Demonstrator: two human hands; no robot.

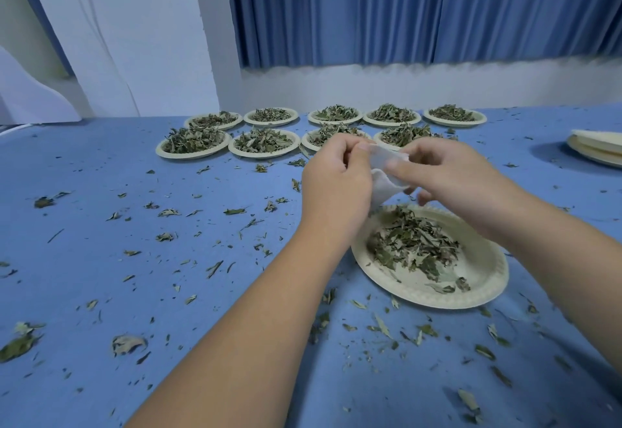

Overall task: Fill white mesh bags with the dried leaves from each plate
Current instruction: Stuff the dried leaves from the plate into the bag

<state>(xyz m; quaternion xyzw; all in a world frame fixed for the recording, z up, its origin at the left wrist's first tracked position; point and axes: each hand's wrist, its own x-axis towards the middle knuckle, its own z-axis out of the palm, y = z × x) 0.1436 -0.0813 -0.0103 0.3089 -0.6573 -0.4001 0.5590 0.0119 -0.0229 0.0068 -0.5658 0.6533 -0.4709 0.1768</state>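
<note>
Leaf bits (382, 325) lie nearest; beyond, a plate (484, 279) holds dried leaves (414, 246); above its far rim my left hand (336, 178) and right hand (451, 175) pinch a white mesh bag (383, 172).

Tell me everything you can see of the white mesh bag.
The white mesh bag is small, soft and crumpled, of thin cloth-like stuff. Both hands hold it in the air: the left hand pinches its left side, the right hand its right side. It hangs above the far rim of the nearest plate. Whether leaves are inside cannot be told.
</note>
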